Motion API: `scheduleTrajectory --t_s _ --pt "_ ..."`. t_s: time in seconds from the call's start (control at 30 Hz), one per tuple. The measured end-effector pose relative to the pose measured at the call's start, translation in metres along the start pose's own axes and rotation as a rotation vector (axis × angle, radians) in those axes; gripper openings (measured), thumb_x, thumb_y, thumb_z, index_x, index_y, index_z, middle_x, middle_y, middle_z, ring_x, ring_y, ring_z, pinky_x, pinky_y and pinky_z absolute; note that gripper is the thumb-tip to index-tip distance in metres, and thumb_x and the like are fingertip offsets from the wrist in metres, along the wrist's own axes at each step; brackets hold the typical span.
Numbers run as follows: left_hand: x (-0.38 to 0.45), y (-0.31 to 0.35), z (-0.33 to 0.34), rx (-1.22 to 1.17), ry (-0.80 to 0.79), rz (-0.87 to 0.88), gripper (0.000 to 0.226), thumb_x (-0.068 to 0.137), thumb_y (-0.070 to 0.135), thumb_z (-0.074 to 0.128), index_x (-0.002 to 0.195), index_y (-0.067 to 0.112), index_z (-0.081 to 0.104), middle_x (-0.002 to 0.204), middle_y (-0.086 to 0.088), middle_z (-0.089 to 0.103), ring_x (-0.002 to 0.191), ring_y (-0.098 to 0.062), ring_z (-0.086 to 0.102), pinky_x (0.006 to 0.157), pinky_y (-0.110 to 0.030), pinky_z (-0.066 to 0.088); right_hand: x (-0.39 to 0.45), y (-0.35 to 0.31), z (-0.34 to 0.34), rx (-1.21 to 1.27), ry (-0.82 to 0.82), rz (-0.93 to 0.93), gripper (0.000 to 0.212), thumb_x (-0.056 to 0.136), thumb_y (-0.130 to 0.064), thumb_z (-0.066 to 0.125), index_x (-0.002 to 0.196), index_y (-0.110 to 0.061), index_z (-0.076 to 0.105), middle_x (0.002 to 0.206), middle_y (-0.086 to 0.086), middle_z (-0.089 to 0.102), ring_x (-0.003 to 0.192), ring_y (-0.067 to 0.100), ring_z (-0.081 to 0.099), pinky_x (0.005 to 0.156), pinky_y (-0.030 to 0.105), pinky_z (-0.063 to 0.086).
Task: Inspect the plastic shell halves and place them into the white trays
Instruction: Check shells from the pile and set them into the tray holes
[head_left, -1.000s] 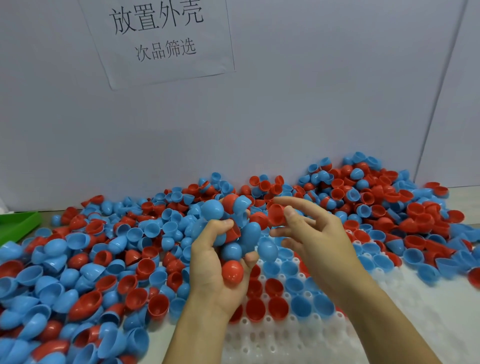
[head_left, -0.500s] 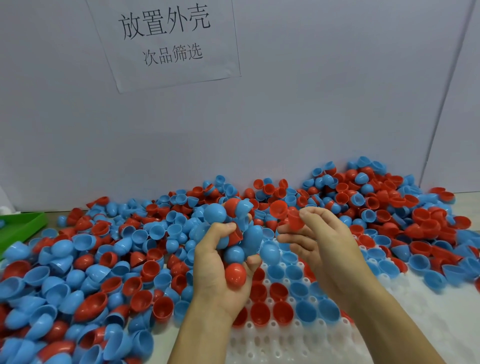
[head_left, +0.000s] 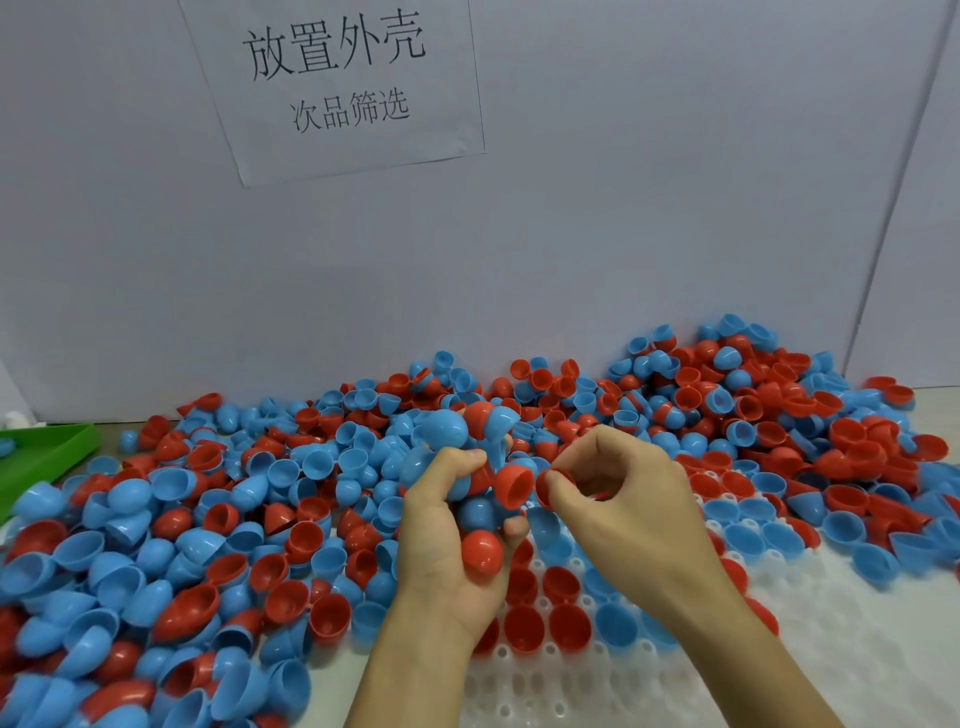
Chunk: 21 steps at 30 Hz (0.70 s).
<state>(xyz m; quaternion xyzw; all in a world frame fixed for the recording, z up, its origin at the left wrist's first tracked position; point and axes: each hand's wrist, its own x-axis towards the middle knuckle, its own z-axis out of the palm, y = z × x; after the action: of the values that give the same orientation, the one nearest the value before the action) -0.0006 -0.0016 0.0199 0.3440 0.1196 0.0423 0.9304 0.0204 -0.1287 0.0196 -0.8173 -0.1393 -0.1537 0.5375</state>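
Right hand (head_left: 623, 499) has shifted inward to meet left hand (head_left: 452, 551), above white tray (head_left: 841, 649). Shell halves (head_left: 483, 553): glossy red and blue cups. Left grip curled round a cluster; right grip pinches red half (head_left: 553, 480).

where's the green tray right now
The green tray sits at the far left edge of the head view, against the wall, just left of the shell pile.

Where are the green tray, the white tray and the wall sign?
green tray (head_left: 49, 449): head view, on its inner floor by the rim.
white tray (head_left: 857, 649): head view, on bare empty sockets.
wall sign (head_left: 337, 88): head view, on the printed paper's middle.
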Motion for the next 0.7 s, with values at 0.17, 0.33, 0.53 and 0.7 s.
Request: scheduleTrajectory --t_s 0.17,0.33,0.53,0.7 --pt "0.000 -0.001 0.000 -0.017 -0.002 0.004 0.025 0.055 0.016 0.072 0.080 0.012 0.071 0.083 -0.013 0.069 0.058 -0.017 0.062 0.036 -0.022 0.040 0.001 0.002 -0.012 0.025 -0.015 0.075 0.020 0.082 -0.014 0.074 0.078 -0.028 0.060 0.068 -0.006 0.073 0.062 0.013 0.070 0.057 0.027 0.059" --pt "0.000 0.000 -0.001 -0.048 0.015 0.017 0.008 0.054 0.016 0.072 0.060 0.020 0.075 0.077 -0.005 0.071 0.057 -0.013 0.064 0.037 -0.022 0.041 0.009 0.012 -0.029 0.305 0.049 0.347 0.015 0.088 0.002 0.062 0.086 -0.013 0.057 0.078 0.010 0.075 0.069 0.021 0.075 0.067 0.034 0.061" --pt "0.000 0.000 -0.001 -0.056 0.054 0.002 0.007 0.057 0.016 0.071 0.061 0.019 0.076 0.075 -0.007 0.070 0.053 -0.014 0.062 0.036 -0.023 0.042 0.015 0.028 -0.042 0.360 -0.047 0.618 0.016 0.088 0.006 0.062 0.089 -0.010 0.059 0.087 0.017 0.071 0.082 0.027 0.069 0.075 0.037 0.056" --pt "0.000 0.001 -0.001 -0.062 0.048 -0.002 0.008 0.059 0.016 0.071 0.062 0.019 0.077 0.076 -0.008 0.071 0.053 -0.014 0.062 0.037 -0.022 0.041 0.016 0.025 -0.048 0.645 -0.003 0.672 0.028 0.084 0.018 0.062 0.093 -0.007 0.055 0.096 0.025 0.069 0.078 0.032 0.076 0.057 0.026 0.061"
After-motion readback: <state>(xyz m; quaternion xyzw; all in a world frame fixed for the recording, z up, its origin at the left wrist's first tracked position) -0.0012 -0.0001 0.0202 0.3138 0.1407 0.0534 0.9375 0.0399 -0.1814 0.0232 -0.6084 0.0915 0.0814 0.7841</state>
